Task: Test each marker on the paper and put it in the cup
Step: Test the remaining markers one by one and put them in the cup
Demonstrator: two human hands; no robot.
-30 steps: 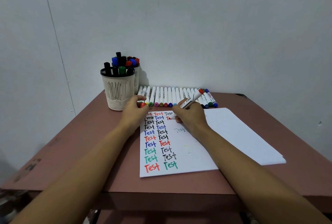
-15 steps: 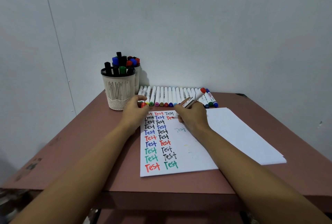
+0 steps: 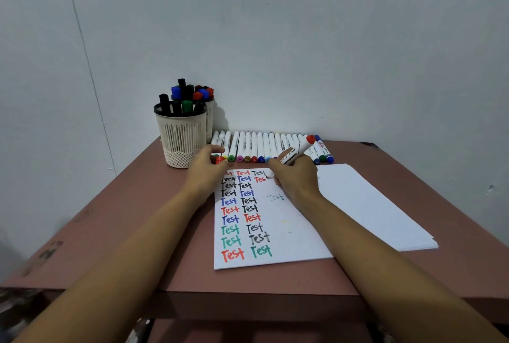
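Observation:
My right hand point(image 3: 296, 177) grips a white marker with a red end point(image 3: 298, 151), its tip on the paper point(image 3: 289, 243) beside the red letters "Tes" in the third column. My left hand point(image 3: 205, 168) rests at the paper's top left corner and holds a red cap point(image 3: 219, 160). The sheet carries columns of the word "Test" in black, blue, red and green. A cream mesh cup point(image 3: 181, 136) with a black rim stands at the back left, holding several capped markers.
A row of several white markers point(image 3: 261, 147) lies along the wall behind the paper. A second cup of markers point(image 3: 208, 111) stands behind the first. A stack of blank sheets point(image 3: 371, 205) lies to the right. The brown table point(image 3: 110, 218) ends close to me.
My right hand has moved slightly right along the line, adding red letters to the word. My left hand has stayed in place with the cap.

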